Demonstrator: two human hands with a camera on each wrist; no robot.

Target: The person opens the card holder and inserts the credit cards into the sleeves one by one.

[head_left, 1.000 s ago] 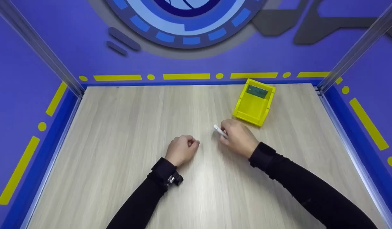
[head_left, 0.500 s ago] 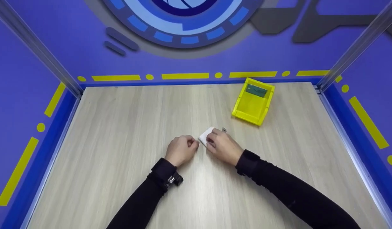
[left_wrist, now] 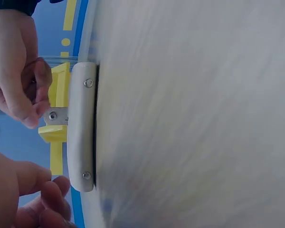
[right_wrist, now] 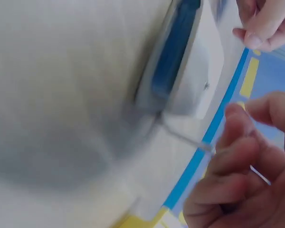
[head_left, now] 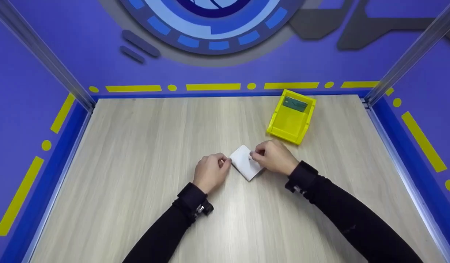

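A small white wallet [head_left: 245,162] lies on the table between the two hands, its rounded side with two rivets facing the left wrist view. A short strap with a metal snap [left_wrist: 52,115] sticks out from it. Dark blue lining [right_wrist: 171,57] shows along its side in the right wrist view. My left hand [head_left: 212,172] rests beside the wallet's left corner, fingers loosely curled, thumb and fingertip together; contact cannot be told. My right hand [head_left: 276,157] hovers over the wallet's right side, fingers loosely curled near the strap, with nothing visible between thumb and fingertip.
Behind the right hand stands a yellow bin [head_left: 288,126] with a dark green card [head_left: 295,104] leaning against its inner back wall. Blue printed walls border the pale wood table [head_left: 144,153] at the back and both sides.
The right hand brought the wallet down left from near the bin, set it flat on the table, let go and drew back right. The left hand shifted slightly toward it.
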